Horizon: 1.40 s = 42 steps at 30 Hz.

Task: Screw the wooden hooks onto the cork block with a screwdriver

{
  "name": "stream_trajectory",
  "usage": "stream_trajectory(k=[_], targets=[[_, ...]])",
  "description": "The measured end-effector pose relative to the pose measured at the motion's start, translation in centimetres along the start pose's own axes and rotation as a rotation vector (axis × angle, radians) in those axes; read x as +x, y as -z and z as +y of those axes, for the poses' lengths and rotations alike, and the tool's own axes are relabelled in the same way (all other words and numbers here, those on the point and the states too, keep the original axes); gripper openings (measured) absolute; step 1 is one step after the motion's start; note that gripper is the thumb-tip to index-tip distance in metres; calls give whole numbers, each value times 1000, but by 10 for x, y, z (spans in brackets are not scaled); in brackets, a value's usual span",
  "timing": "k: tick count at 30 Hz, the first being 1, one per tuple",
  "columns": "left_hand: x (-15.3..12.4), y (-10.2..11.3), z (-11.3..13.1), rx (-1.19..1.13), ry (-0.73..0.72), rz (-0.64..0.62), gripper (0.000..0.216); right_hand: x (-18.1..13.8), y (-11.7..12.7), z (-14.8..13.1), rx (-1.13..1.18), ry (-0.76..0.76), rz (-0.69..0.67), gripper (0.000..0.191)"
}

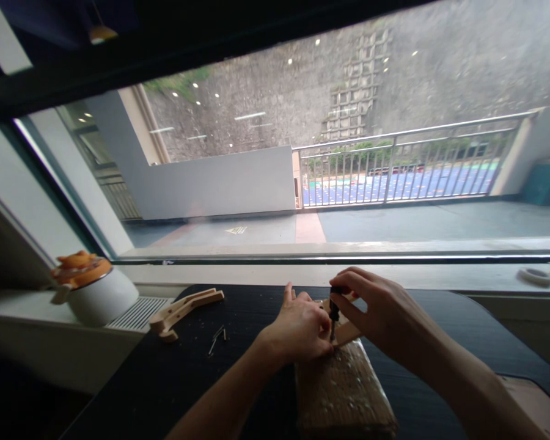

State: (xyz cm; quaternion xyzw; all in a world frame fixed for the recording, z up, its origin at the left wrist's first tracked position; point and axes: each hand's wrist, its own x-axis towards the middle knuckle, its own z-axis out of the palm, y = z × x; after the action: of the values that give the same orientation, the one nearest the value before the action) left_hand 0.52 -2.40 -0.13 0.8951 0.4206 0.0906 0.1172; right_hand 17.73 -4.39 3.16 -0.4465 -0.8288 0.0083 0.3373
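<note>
My right hand point(364, 296) is closed around the black handle of a small screwdriver point(334, 308), which stands nearly upright with its shaft pointing down. Below its tip lies a pale wooden piece point(347, 333), resting at the far end of a rough wooden block point(343, 391). My left hand point(299, 324) presses beside the screwdriver, fingers closed on the wooden piece, its index finger raised. The exact contact of the left fingertips and the screwdriver's tip is hidden.
On the black table point(132, 379), a slim jointed wooden part point(186, 313) lies left of thin metal pieces point(217, 338). A white pot point(103, 297) with an orange top stands on the left ledge. Tape rolls point(535, 277) sit on the right sill, beneath the window.
</note>
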Motion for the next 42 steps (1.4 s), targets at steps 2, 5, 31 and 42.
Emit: stream_trajectory(k=[2, 5, 31, 42], targets=[[0, 1, 0, 14, -5, -6, 14, -1, 0, 0, 17, 12, -3, 13], [-1, 1, 1, 35, -18, -6, 15, -1, 1, -2, 34, 35, -27, 17], [-1, -3, -1, 1, -31, 39, 16, -1, 2, 0, 15, 33, -25, 17], [1, -4, 1, -45, -22, 44, 18, 0, 0, -1, 53, 32, -44, 18]])
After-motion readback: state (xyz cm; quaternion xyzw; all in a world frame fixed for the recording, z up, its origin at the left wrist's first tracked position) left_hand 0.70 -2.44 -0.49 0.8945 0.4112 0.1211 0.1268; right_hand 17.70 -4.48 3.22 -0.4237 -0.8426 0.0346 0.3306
